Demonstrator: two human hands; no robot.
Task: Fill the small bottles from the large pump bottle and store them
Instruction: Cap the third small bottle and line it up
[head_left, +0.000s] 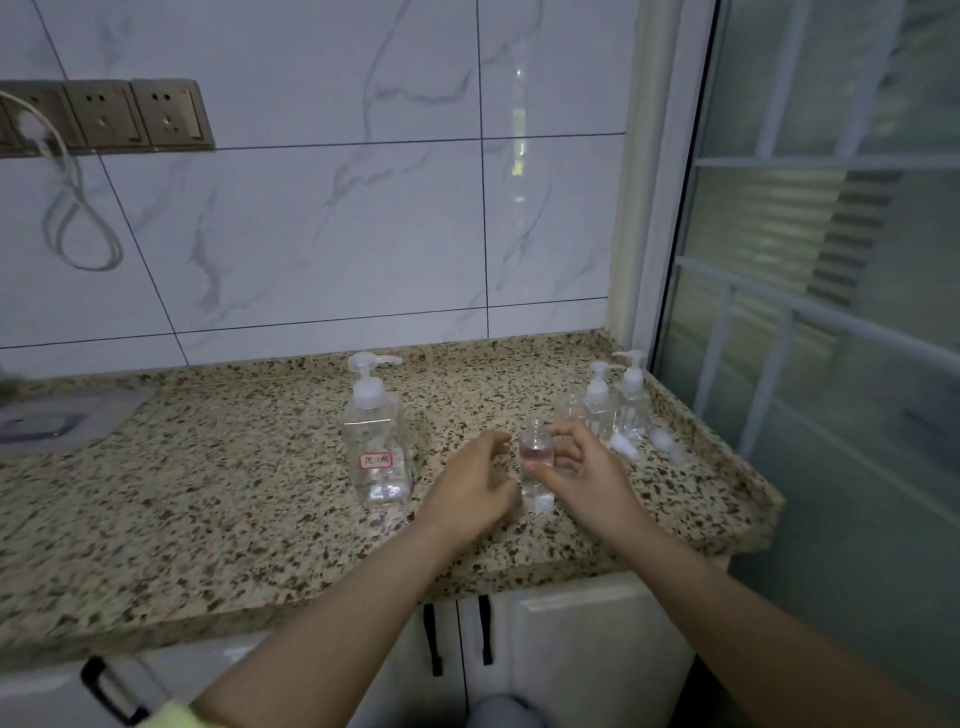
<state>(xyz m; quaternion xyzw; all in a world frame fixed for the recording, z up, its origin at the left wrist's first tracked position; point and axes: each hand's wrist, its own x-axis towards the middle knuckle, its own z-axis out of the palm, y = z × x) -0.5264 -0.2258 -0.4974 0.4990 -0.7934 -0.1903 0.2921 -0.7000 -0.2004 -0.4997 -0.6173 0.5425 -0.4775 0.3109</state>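
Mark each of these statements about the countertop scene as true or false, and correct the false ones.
1. The right hand holds a small open bottle. True.
2. The large pump bottle lies on its side. False: it stands upright on the countertop.
3. The left hand is pressing the large bottle's pump. False: it is beside the small bottle, away from the pump.
4. Two small pump bottles stand near the counter's right edge. True.
5. The large pump bottle carries a label with a red border. True.
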